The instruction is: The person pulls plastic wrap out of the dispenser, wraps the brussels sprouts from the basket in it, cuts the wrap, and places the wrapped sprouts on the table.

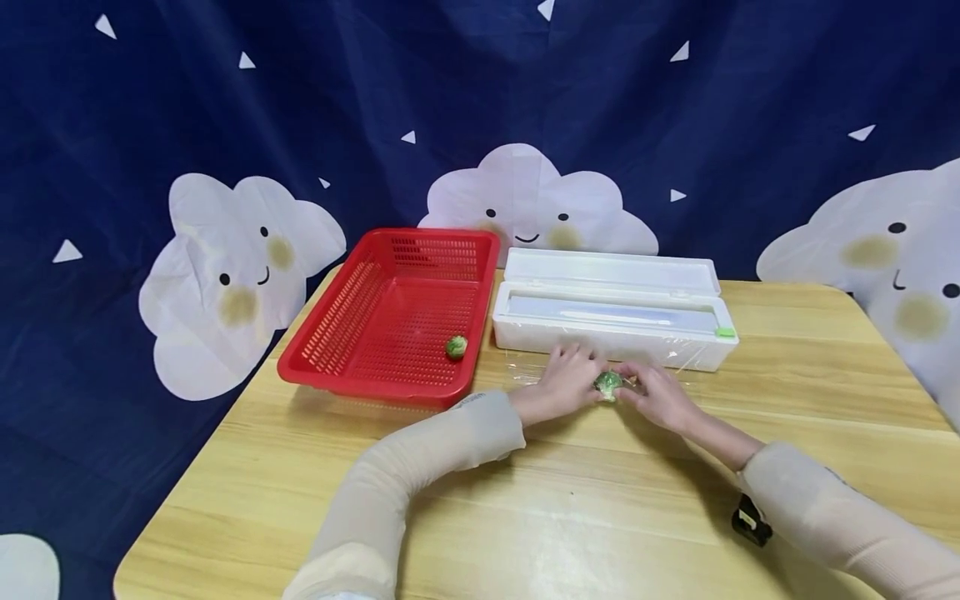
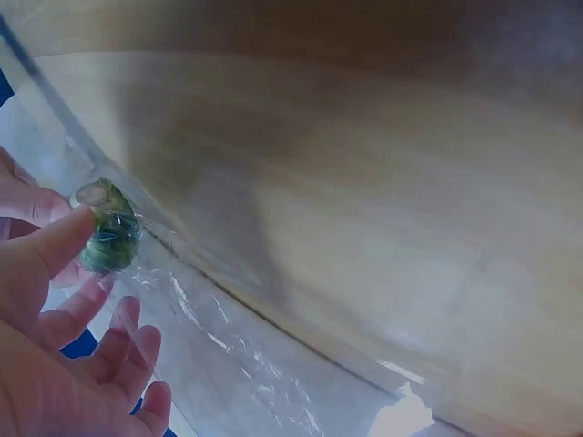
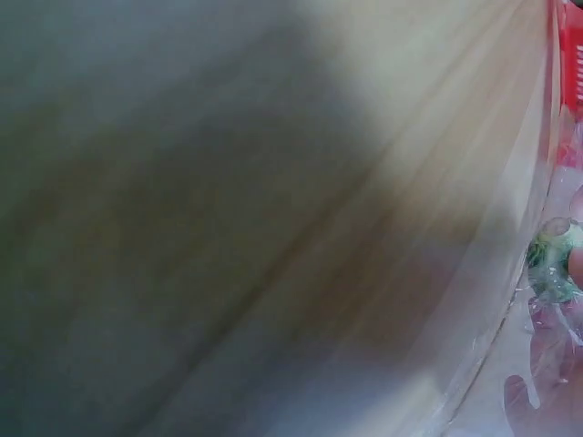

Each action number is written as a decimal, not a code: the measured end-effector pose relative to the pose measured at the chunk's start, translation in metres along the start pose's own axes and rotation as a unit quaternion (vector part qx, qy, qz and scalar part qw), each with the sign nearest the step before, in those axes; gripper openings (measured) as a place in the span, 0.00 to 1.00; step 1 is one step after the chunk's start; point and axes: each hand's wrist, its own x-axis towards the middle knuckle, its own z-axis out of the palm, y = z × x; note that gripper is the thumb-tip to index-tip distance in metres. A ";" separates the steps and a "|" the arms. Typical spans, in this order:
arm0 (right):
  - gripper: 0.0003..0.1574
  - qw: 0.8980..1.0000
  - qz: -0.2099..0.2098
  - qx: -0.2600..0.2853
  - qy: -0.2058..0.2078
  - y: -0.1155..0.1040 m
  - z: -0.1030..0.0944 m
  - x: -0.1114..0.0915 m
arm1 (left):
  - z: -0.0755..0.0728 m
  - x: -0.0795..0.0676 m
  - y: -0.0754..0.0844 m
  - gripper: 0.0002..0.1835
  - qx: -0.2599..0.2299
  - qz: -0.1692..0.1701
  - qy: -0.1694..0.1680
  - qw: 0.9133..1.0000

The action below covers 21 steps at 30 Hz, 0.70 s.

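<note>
A small green Brussels sprout (image 1: 608, 385), its pale cut end showing, sits under clear plastic wrap (image 2: 232, 337) between two hands. From the left side the left hand (image 1: 568, 379) pinches it with thumb and forefinger; the other left fingers spread loosely under the film in the left wrist view. On the opposite side the right hand (image 1: 660, 396) holds the sprout between thumb and fingers. The film runs from the hands towards a white wrap dispenser box (image 1: 600, 333), which stands just behind them with its lid up.
A red plastic basket (image 1: 382, 388) stands left of the box, with another Brussels sprout (image 1: 456, 347) inside. A green slider (image 1: 724, 332) sits at the dispenser's right end. The wooden table (image 1: 555, 533) ends at a dark blue cloud-printed curtain (image 1: 375, 100).
</note>
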 end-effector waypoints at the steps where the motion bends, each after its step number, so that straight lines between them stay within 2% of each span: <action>1: 0.18 1.000 0.005 -0.001 -0.003 0.001 0.000 0.001 | 0.000 0.001 0.001 0.23 0.008 0.000 0.001 1.000; 7: 0.15 1.000 0.005 -0.003 -0.012 0.006 0.001 0.006 | 0.001 0.005 0.002 0.14 0.019 -0.006 -0.007 1.000; 11: 0.16 1.000 -0.009 -0.019 -0.003 0.007 0.002 0.008 | 0.003 0.006 0.002 0.18 0.024 -0.008 -0.019 1.000; 15: 0.17 0.998 -0.014 -0.065 0.004 0.006 0.002 0.007 | 0.005 0.008 0.003 0.24 0.036 -0.009 -0.029 0.999; 21: 0.17 0.991 -0.022 -0.129 0.021 0.004 0.004 0.004 | 0.005 0.011 0.006 0.25 0.055 -0.008 -0.025 0.998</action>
